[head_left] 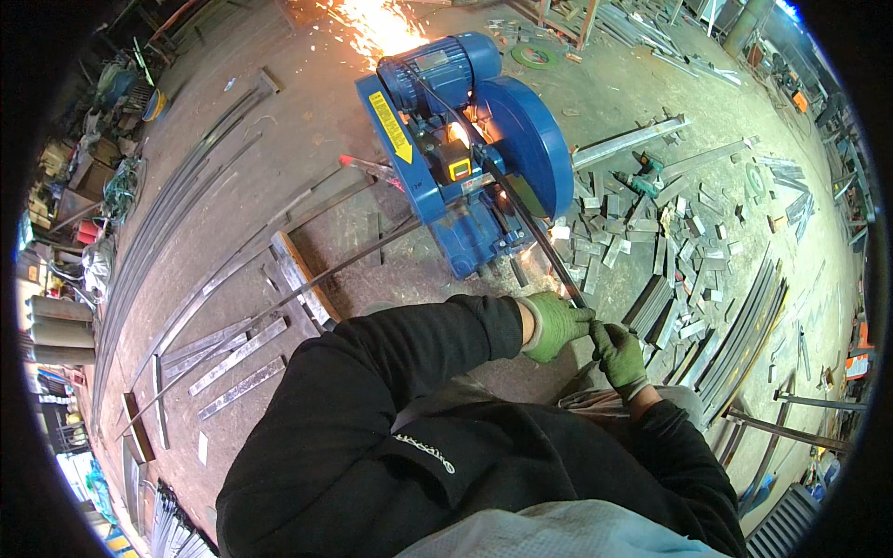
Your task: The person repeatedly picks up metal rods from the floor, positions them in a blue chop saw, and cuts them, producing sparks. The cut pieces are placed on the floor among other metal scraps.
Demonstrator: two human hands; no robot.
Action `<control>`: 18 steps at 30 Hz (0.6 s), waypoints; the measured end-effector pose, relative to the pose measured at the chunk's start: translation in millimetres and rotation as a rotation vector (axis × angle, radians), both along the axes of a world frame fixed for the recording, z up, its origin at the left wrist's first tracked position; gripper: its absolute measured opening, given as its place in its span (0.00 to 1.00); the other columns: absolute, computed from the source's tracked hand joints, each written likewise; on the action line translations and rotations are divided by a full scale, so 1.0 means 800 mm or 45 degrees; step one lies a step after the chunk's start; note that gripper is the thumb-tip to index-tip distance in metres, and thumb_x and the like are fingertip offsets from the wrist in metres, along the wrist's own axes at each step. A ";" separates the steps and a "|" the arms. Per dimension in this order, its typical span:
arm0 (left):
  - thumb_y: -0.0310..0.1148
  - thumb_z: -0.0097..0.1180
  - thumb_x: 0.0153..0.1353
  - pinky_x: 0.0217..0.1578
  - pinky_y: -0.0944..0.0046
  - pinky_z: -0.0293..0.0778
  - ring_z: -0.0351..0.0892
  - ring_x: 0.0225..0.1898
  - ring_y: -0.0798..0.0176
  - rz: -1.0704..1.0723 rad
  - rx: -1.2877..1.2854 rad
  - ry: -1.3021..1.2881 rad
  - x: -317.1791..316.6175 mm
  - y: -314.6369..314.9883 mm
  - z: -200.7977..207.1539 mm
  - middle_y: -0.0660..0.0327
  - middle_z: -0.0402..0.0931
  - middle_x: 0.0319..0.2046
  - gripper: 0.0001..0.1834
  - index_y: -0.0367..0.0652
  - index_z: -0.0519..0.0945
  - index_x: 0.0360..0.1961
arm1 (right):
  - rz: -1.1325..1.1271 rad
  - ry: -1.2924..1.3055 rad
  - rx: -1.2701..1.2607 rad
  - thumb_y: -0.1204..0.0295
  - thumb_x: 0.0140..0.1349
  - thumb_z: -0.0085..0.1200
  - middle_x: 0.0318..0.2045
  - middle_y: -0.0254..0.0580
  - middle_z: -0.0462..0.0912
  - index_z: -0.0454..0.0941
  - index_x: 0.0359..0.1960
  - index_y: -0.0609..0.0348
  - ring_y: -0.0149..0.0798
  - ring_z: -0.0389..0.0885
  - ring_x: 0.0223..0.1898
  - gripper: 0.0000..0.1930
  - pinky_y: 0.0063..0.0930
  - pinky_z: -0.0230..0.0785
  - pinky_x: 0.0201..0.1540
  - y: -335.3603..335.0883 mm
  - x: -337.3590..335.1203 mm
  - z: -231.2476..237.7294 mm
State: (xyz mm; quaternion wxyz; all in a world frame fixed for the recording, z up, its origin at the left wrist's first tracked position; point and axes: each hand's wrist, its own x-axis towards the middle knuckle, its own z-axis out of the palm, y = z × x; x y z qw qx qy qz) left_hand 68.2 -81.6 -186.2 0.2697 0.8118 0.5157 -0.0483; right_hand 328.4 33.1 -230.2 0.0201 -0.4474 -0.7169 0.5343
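A blue abrasive cut-off saw (pixel 526 139) stands on the floor in front of me, its motor and round guard tilted over the base. Bright sparks (pixel 381 28) spray from its far side, and orange light glows under the guard. My left hand (pixel 555 327), in a green glove, is closed round the near end of the saw's long dark handle (pixel 539 237). Just right of it, my gloved right hand (pixel 619 355) is closed at the handle's tip. A long thin metal bar (pixel 344 265) runs from the left into the saw's base; the cut itself is hidden.
Many short cut metal pieces (pixel 693 251) lie scattered right of the saw, near a green power drill (pixel 644 177). Long bars (pixel 163 242) stretch along the left floor. A channel-shaped metal support (pixel 302 279) sits beneath the thin bar. Bundled lengths (pixel 744 335) lie at right.
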 end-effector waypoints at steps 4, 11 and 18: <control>0.52 0.78 0.70 0.84 0.37 0.75 0.79 0.85 0.38 0.008 0.012 0.019 0.000 -0.001 -0.004 0.51 0.61 0.97 0.55 0.47 0.71 0.94 | -0.003 -0.058 -0.028 0.45 0.89 0.69 0.36 0.40 0.92 0.95 0.59 0.70 0.33 0.84 0.36 0.31 0.34 0.78 0.42 -0.003 -0.003 0.012; 0.60 0.80 0.69 0.80 0.36 0.79 0.83 0.80 0.32 -0.011 0.173 -0.050 -0.004 -0.006 -0.011 0.44 0.70 0.91 0.53 0.44 0.77 0.88 | 0.113 -0.120 0.169 0.42 0.87 0.68 0.42 0.60 0.99 0.96 0.60 0.67 0.47 0.97 0.39 0.32 0.44 0.85 0.45 0.003 -0.004 0.011; 0.56 0.79 0.69 0.79 0.37 0.80 0.83 0.80 0.34 -0.027 0.199 -0.048 -0.004 -0.004 -0.019 0.44 0.67 0.93 0.50 0.46 0.77 0.88 | 0.084 -0.055 0.163 0.36 0.87 0.65 0.35 0.49 0.97 0.98 0.57 0.66 0.39 0.93 0.33 0.37 0.40 0.83 0.40 0.009 0.009 -0.022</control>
